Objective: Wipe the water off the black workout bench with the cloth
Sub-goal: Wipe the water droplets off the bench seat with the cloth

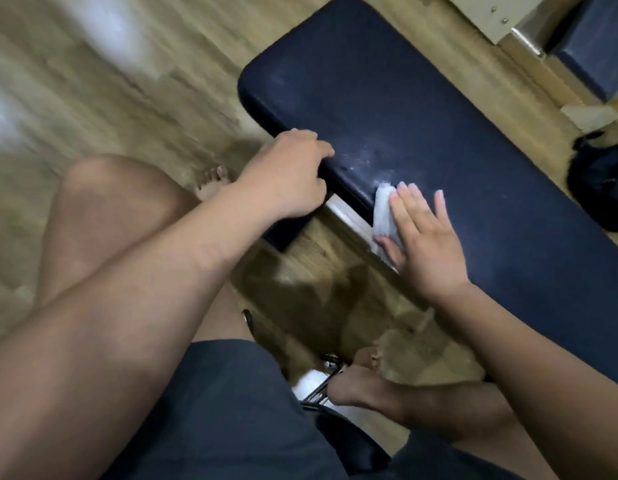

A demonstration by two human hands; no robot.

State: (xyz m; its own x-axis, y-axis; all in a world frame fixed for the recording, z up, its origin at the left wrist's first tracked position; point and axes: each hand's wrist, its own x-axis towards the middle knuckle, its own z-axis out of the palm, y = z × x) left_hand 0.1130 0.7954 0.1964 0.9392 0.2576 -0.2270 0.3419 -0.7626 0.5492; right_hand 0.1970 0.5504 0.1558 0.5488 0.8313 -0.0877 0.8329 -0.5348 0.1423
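The black workout bench (397, 98) runs diagonally from the top centre to the right edge. Water droplets (364, 161) glisten on its near edge. My left hand (286, 174) grips that near edge, fingers curled over the pad. A white cloth (383, 209) lies on the bench edge just right of the droplets. My right hand (421, 237) presses flat on the cloth with fingers spread, covering most of it. Part of the cloth hangs over the bench side.
Wooden floor (127, 98) lies all around. My bare knees and feet are below the bench, with a metal frame (328, 375) by my right foot. A dark bag (602, 181) sits at the right edge. Another dark pad (598, 39) stands top right.
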